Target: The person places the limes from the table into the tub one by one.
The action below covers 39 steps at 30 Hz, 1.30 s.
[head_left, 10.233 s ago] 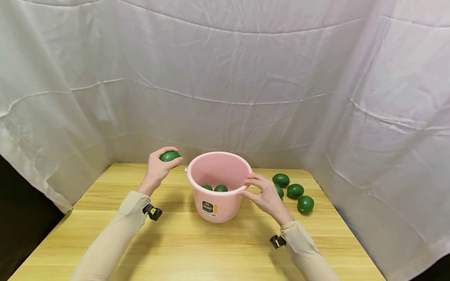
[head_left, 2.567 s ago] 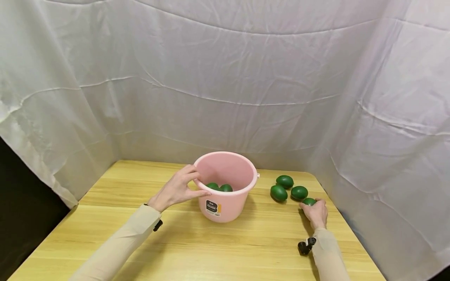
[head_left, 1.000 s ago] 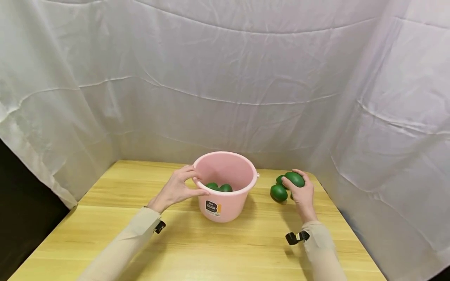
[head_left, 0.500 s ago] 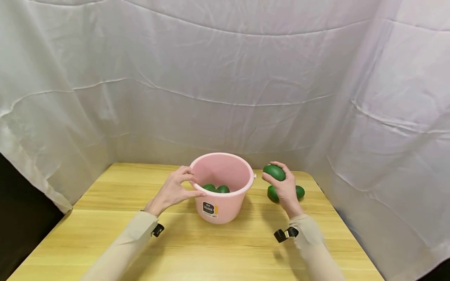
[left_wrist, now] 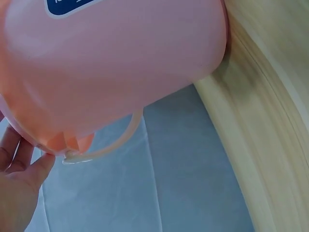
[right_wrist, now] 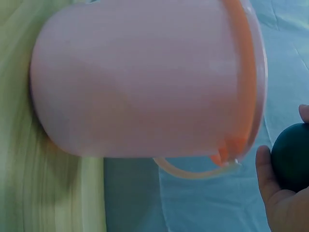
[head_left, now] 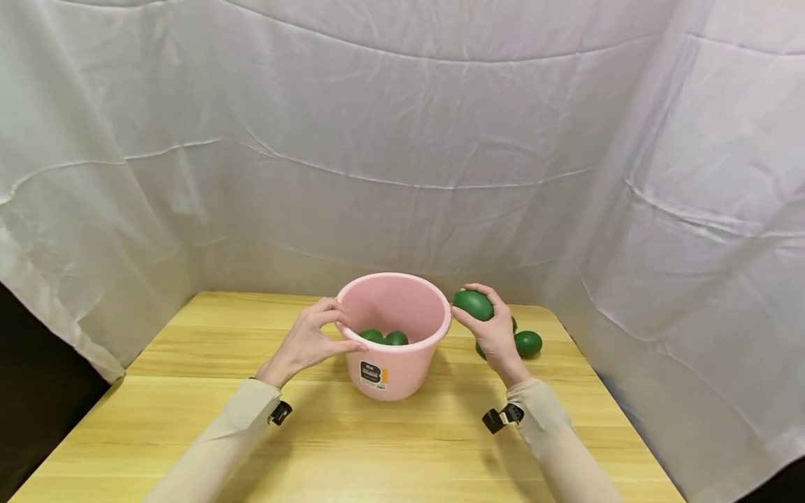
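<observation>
A pink plastic bucket [head_left: 411, 370] stands upright on the table, with smooth dark green oval fruits [head_left: 396, 338] lying in its bottom. My left hand [head_left: 305, 344] pinches the bucket's left rim, thumb outside; the left wrist view shows this hand [left_wrist: 19, 188] at the rim too. Beside the right rim, my right hand [head_left: 498, 341] holds another green oval fruit [head_left: 473, 304] between thumb and fingers, at about rim height. In the right wrist view that fruit [right_wrist: 292, 157] is apart from the bucket [right_wrist: 145, 82]. The fruit's exact kind is unclear.
Right of the bucket, more green fruits [head_left: 528, 344] lie on the wooden table [head_left: 352, 447], some partly hidden behind my right hand. The bucket's handle [right_wrist: 193, 174] hangs at its far side. A pale cloth curtain [head_left: 377, 140] surrounds the table's back and sides.
My right hand has picked up a fruit from the right of the table and carried it left to the bucket's rim. Earlier, my left hand held a fruit; it now holds the rim.
</observation>
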### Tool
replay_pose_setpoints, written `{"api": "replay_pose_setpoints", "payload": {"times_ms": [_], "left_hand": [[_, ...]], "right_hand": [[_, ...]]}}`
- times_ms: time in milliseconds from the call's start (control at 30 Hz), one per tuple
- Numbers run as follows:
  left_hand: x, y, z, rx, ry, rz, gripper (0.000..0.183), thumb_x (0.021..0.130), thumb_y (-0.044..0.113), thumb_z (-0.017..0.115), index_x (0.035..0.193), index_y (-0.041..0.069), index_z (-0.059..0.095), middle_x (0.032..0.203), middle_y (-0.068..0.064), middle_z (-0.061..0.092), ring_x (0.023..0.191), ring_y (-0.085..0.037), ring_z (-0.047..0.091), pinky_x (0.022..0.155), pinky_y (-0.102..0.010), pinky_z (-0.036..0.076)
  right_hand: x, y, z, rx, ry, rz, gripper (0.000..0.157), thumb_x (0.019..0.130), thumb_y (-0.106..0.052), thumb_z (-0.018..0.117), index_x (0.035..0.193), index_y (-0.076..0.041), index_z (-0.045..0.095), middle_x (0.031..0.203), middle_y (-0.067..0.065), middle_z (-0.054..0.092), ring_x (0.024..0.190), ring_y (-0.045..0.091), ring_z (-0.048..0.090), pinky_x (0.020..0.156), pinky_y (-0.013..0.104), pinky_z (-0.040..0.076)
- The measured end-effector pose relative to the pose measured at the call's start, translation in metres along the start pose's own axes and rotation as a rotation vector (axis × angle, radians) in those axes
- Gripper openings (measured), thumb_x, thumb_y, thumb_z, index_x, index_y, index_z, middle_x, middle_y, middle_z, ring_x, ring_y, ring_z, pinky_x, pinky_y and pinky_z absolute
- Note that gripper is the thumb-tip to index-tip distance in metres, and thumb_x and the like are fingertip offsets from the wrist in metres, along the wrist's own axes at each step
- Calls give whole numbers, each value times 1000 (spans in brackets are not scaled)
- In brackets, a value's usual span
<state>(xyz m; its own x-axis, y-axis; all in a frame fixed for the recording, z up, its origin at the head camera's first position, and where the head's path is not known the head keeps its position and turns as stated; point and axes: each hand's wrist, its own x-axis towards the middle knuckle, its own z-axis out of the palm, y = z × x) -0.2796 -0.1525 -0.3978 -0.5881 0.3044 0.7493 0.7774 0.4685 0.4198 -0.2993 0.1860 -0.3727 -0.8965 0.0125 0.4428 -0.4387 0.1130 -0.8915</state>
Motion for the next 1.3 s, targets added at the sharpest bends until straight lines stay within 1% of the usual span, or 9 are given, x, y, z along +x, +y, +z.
{"api": "replay_pose_setpoints", "payload": {"times_ms": [133, 233, 367, 500, 567, 800, 900, 1100, 1300], "left_hand": [[1, 0, -1, 5, -2, -3, 40, 58, 31, 95, 89, 17, 74, 101, 1, 68, 103, -20, 62, 95, -47, 52], [1, 0, 0, 11, 4, 9, 43, 57, 31, 96, 90, 15, 74, 101, -1, 68, 101, -19, 62, 94, -46, 52], [2, 0, 0, 34, 14, 33, 42, 57, 29, 96, 89, 14, 73, 99, -4, 67, 99, -18, 60, 92, -45, 53], [2, -2, 0, 50, 11, 47, 41, 57, 29, 95, 88, 16, 73, 100, 0, 66, 101, -18, 58, 92, -44, 53], [2, -3, 0, 51, 5, 55, 40, 58, 29, 95, 89, 16, 73, 100, 2, 66, 101, -19, 59, 92, -44, 53], [2, -3, 0, 41, -10, 58, 38, 59, 29, 95, 86, 14, 72, 97, -6, 67, 100, -20, 60, 93, -46, 52], [2, -4, -1, 45, -17, 52, 37, 59, 31, 94, 82, 15, 71, 96, -7, 67, 100, -17, 59, 94, -45, 52], [4, -3, -1, 53, -28, 31, 34, 63, 36, 93, 77, 18, 67, 94, -7, 67, 100, -14, 57, 92, -41, 52], [3, -2, -1, 41, -23, 8, 35, 61, 36, 93, 74, 19, 66, 93, -3, 67, 99, -14, 58, 90, -38, 52]], "right_hand": [[3, 0, 6, -23, -37, -18, 53, 81, -16, 82, 128, -14, 58, 126, 6, 60, 101, 21, 59, 82, 29, 54], [6, 0, 11, -52, -62, -46, 53, 82, -16, 81, 129, -14, 56, 128, 9, 60, 102, 23, 59, 83, 32, 53], [11, 0, 18, -109, -98, -52, 51, 82, -21, 81, 126, -20, 57, 128, 8, 59, 102, 26, 59, 83, 35, 54], [16, -3, 26, -147, -133, -46, 50, 80, -25, 82, 123, -23, 57, 125, 7, 58, 100, 29, 61, 80, 39, 56], [18, -4, 30, -184, -153, -44, 51, 80, -27, 83, 123, -24, 57, 124, 8, 59, 99, 29, 62, 79, 39, 56], [24, -6, 40, -341, -198, -39, 52, 79, -32, 83, 123, -25, 57, 120, 7, 61, 95, 27, 65, 74, 37, 58], [25, -7, 43, -390, -204, -51, 52, 78, -33, 83, 122, -25, 58, 120, 7, 62, 93, 26, 66, 73, 37, 58], [25, -8, 49, -461, -164, -98, 51, 76, -34, 85, 120, -24, 62, 121, 5, 62, 97, 26, 64, 76, 39, 57], [23, -8, 51, -471, -157, -100, 55, 76, -33, 84, 124, -21, 60, 122, 7, 62, 99, 26, 64, 77, 39, 57]]}}
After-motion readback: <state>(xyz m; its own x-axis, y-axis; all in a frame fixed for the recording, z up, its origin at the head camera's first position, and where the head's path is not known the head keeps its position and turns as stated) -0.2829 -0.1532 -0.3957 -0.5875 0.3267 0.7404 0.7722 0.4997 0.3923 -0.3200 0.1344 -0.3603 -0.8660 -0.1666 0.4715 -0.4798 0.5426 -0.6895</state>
